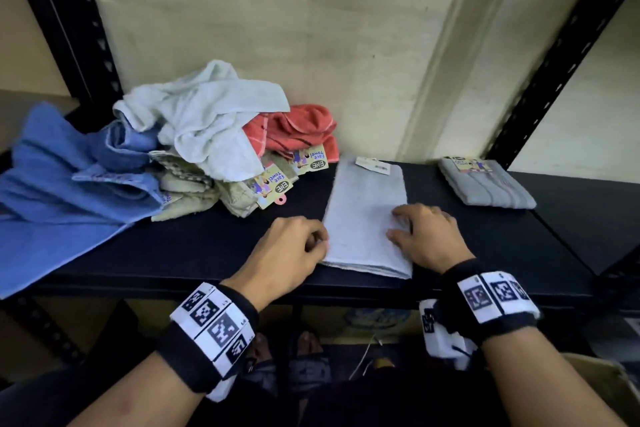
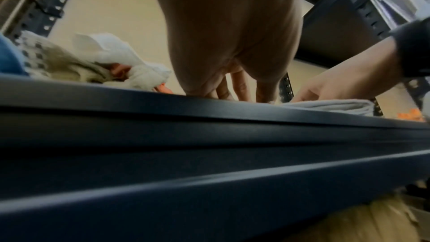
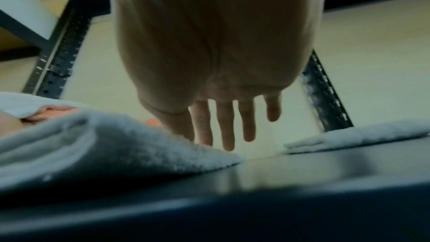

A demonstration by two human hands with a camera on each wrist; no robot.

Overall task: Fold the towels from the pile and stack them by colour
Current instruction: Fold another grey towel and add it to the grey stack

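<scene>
Flat right hand [image 1: 426, 236] on folded grey towel [image 1: 363, 215], left hand [image 1: 291, 250] pinching its edge

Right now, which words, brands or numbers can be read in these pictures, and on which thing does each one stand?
"ENE Face Towel": card tag on the beige towel in the pile, upside down.
"ENE Face Towel": card tag by the red towel, upside down.
Tag on the grey towel: too small.
Tag on the folded grey towel: blurred.
Wristband markers: patterns, no words.
</scene>
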